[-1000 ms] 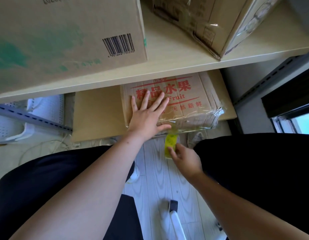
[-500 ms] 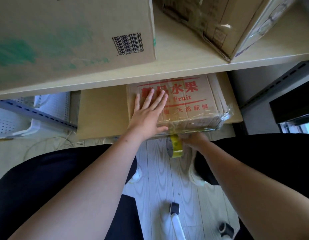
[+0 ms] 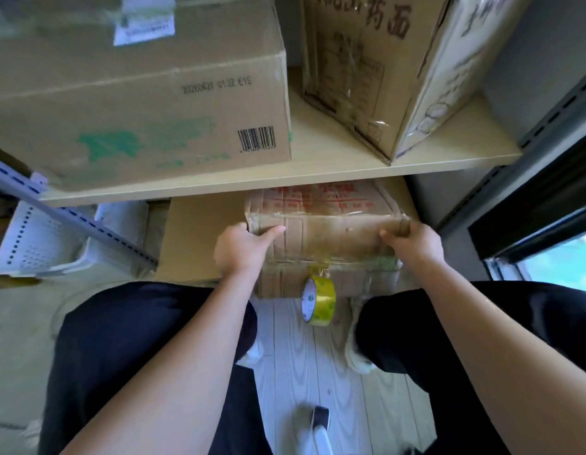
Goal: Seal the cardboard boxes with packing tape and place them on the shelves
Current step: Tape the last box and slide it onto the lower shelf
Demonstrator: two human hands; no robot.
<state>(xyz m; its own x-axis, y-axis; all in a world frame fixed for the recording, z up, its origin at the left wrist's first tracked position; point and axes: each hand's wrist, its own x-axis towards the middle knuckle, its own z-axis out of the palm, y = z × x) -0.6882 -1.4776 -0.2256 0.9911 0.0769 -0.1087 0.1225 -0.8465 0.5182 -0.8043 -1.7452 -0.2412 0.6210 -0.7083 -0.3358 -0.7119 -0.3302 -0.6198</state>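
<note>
A flat cardboard box [image 3: 331, 238] with red print lies on the lower shelf [image 3: 200, 244], tipped so its taped front side faces me. My left hand [image 3: 242, 247] grips its left corner and my right hand [image 3: 413, 241] grips its right corner. A roll of yellow packing tape [image 3: 319, 300] hangs from the box's front edge by its strip, free of both hands.
The upper shelf board [image 3: 318, 172] carries a large box with a barcode [image 3: 137, 103] on the left and a taped box [image 3: 377, 67] on the right. A white perforated basket [image 3: 39, 244] sits at the left. A window [image 3: 560, 261] is at the right.
My left hand lifted off the box's top and took its left corner. My right hand let go of the tape roll and took the right corner; the box tipped toward me.
</note>
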